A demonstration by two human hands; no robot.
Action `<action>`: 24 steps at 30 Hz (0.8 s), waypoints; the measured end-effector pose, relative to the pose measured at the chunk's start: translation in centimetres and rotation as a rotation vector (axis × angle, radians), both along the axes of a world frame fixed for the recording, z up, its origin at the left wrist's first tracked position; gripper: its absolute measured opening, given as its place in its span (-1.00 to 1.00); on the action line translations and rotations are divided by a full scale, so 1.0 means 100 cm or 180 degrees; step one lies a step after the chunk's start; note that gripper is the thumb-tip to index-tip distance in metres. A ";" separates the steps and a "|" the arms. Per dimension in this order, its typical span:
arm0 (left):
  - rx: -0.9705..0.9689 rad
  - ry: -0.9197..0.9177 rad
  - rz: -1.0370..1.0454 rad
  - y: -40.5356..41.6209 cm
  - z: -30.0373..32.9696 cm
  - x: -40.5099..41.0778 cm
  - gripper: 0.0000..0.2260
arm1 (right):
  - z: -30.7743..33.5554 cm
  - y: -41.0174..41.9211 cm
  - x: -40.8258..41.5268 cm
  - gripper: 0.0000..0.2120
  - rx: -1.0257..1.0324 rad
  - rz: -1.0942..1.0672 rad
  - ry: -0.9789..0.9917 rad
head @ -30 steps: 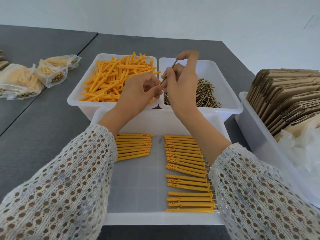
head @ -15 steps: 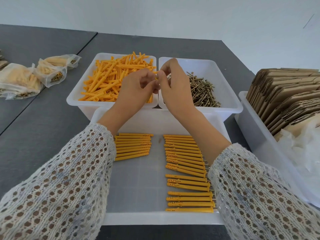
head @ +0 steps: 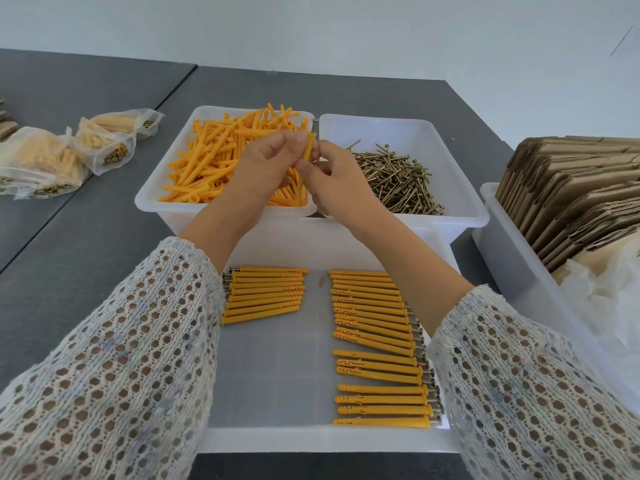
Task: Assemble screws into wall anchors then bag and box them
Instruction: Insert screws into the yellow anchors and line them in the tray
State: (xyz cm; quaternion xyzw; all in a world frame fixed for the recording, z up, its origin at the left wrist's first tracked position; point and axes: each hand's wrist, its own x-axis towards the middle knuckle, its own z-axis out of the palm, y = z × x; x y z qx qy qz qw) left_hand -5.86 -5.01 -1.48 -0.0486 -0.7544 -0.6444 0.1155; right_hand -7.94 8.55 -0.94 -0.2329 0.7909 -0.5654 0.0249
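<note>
At upper centre of the frame an anchor (head: 307, 149) stands nearly upright between the two hands, over the seam of the two back bins. A screw (head: 314, 124) pokes head-up from its top, so the pair looks partly joined. The left hand (head: 266, 161) pinches the anchor from the left and the right hand (head: 332, 174) pinches it from the right, fingers curled on it; holding it from both sides likely steadies the anchor while the screw is seated.

The loose anchors (head: 221, 161) fill the bin left of the hands and the loose screws (head: 398, 178) the bin to the right, each under the hand that would reach for it. In the lower half of the frame the tray (head: 311, 441) holds finished pairs in two rows, a short left row (head: 265, 294) and a longer right row (head: 379, 348), laid parallel, probably for counting. Filled bags (head: 52, 157) lie at upper left; flat cartons (head: 568, 195) stand in a bin at right, ready for boxing.
</note>
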 end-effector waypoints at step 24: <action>0.1837 -0.0650 0.0422 -0.014 0.002 -0.007 -0.58 | -0.041 -0.043 0.104 -0.91 0.3633 0.1739 0.2044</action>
